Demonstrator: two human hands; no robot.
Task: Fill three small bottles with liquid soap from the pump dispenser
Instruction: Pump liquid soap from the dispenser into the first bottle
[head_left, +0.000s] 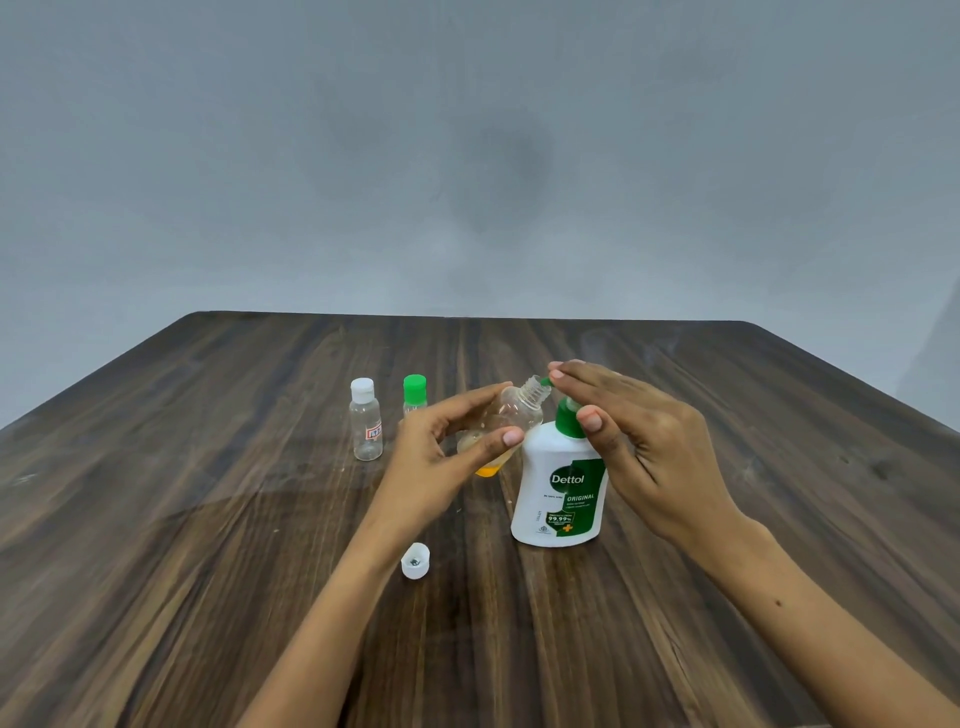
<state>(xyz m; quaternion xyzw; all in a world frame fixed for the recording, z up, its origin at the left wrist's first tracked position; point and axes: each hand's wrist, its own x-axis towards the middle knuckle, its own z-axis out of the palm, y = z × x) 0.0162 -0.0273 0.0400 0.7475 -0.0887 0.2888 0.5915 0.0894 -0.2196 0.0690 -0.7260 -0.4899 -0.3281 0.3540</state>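
Orange soap could dribble onto the bench (208, 519) if I tilt the open bottle (511, 415), gripped by my left hand (441, 457), off the dispenser (563, 488) spout while my right hand (639, 436) fingers press flat.

Left hand (447, 441): raised centre-left, fingers and thumb curled in a grip, forearm running in from near edge | Right hand (639, 436): raised right of centre, fingers straight, flat, palm down, thumb hanging below, forearm entering from near right corner
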